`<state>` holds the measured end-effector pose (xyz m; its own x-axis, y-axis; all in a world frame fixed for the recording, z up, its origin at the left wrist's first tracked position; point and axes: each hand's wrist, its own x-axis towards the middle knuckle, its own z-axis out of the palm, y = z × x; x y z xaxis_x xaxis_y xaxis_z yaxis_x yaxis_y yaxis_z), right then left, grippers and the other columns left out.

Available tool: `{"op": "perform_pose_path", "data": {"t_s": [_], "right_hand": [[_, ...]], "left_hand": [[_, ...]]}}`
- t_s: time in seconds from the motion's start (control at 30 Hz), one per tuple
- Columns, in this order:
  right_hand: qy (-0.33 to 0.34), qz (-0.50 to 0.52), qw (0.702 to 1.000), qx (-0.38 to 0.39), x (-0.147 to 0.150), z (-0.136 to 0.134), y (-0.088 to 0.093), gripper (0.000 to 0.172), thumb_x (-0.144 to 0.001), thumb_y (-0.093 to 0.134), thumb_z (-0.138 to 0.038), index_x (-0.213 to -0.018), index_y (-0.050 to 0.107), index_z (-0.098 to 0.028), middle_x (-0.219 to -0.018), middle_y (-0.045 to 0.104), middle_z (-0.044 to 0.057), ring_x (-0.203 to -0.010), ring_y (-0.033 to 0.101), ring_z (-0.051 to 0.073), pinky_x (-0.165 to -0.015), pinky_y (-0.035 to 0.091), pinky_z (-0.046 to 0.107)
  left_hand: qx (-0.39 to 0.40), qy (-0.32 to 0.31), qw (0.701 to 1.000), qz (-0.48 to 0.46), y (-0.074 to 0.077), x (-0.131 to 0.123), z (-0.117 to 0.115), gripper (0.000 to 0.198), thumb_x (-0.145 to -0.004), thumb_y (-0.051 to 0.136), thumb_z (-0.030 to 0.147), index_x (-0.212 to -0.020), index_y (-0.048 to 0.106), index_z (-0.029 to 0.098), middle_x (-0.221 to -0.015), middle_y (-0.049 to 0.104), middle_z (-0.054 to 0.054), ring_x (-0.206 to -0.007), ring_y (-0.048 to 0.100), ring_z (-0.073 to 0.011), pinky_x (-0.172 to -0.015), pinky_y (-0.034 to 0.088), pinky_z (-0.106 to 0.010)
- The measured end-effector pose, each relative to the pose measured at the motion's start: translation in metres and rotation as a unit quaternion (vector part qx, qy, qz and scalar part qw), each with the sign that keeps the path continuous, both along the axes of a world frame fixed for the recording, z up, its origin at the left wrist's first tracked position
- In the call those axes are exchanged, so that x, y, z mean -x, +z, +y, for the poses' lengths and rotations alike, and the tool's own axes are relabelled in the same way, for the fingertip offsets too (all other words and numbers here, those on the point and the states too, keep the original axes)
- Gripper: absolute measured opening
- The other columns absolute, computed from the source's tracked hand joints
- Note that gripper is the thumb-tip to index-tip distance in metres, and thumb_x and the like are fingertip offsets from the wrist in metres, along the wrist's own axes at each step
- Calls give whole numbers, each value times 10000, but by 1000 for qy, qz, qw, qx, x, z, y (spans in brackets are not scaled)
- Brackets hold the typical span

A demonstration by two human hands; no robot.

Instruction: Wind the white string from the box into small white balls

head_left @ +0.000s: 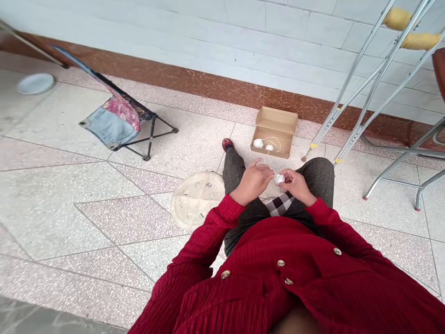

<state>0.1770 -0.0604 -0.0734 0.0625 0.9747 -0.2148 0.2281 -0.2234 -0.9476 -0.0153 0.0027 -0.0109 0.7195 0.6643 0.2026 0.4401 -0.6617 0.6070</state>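
Between my two hands, above my lap, is a small ball of white yarn (279, 179). My right hand (296, 184) grips it with thumb and fingers from the right. At the ball's left edge, my left hand (253, 182) pinches the yarn between thumb and forefinger, its other fingers raised; the strand itself is too fine to make out there. Beyond my hands, an open cardboard box (278, 123) stands on the floor. Inside it lie a larger white yarn ball (257, 143), a smaller white ball (270, 148) and a loose loop of strand.
A round cream lid-like disc with holes (184, 211) lies by my left leg. To the left is a folding chair (118, 123), with a pale round dish (36, 84) farther off. Metal crutches (361, 102) lean on the wall at right, beside a metal-legged seat (399, 181).
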Motion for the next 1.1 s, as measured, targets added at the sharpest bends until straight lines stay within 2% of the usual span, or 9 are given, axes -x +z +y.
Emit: {"op": "perform_pose_path", "data": {"t_s": [0.13,0.2,0.33,0.47,0.57,0.7,0.83,0.93,1.1], "right_hand": [[46,85,995,15,12,-21,23,258,-660,723,-240,-902,634,-239,-700,572,-39,-598,534,130,-534,481,257],[34,150,987,37,13,-25,38,276,-648,743,-248,-896,623,-232,-708,602,-37,-573,547,125,-521,489,261],[-37,241,968,60,7,-18,62,314,-626,791,-291,-871,613,-209,-733,652,-17,-582,578,121,-518,494,251],[-130,223,966,32,-6,6,51,341,-610,783,-305,-868,582,-209,-663,611,-39,-547,559,119,-503,481,250],[-182,86,979,-7,-18,19,25,372,-574,774,-288,-873,565,-217,-656,587,-53,-524,522,120,-467,444,251],[-50,-48,998,11,-18,8,2,278,-577,746,-220,-825,622,-201,-662,593,-45,-571,513,115,-538,446,248],[90,131,983,97,-1,-20,9,323,-595,785,-277,-876,643,-199,-698,614,-36,-589,538,121,-538,476,253],[71,240,959,130,5,-33,28,332,-630,794,-300,-908,644,-194,-720,638,-21,-594,560,122,-525,485,246],[-5,275,954,115,-1,-28,57,311,-621,816,-276,-861,636,-197,-719,647,-14,-581,565,111,-503,470,224]], "left_hand": [[100,-8,994,-41,-9,-6,6,284,-957,501,278,-778,697,178,-775,683,-2,-813,619,-146,-1078,375,-386],[189,14,979,-77,-17,-11,1,302,-954,498,315,-787,700,165,-761,676,2,-763,603,-137,-911,460,-300],[278,48,954,-104,-31,-19,-16,368,-957,466,334,-731,678,136,-723,664,-2,-698,573,-126,-695,433,-227],[247,15,967,-58,-38,-19,-33,398,-964,472,337,-656,644,151,-664,629,8,-657,544,-117,-709,431,-236],[166,-20,986,-11,-37,-15,-39,361,-961,491,305,-664,646,172,-666,644,6,-685,571,-129,-927,446,-304],[70,-50,996,12,-29,-5,-34,267,-973,483,275,-834,696,193,-854,723,-27,-826,641,-158,-1113,343,-403],[45,-43,998,-10,-22,0,-16,263,-978,476,266,-852,695,193,-896,721,-27,-925,646,-170,-1148,288,-427],[116,-15,992,-54,-25,-3,-8,285,-972,482,277,-798,684,175,-808,704,-5,-825,636,-148,-1103,336,-391],[259,31,962,-80,-38,-14,-19,361,-959,470,319,-706,660,146,-720,655,-3,-716,580,-132,-766,454,-248]]}}
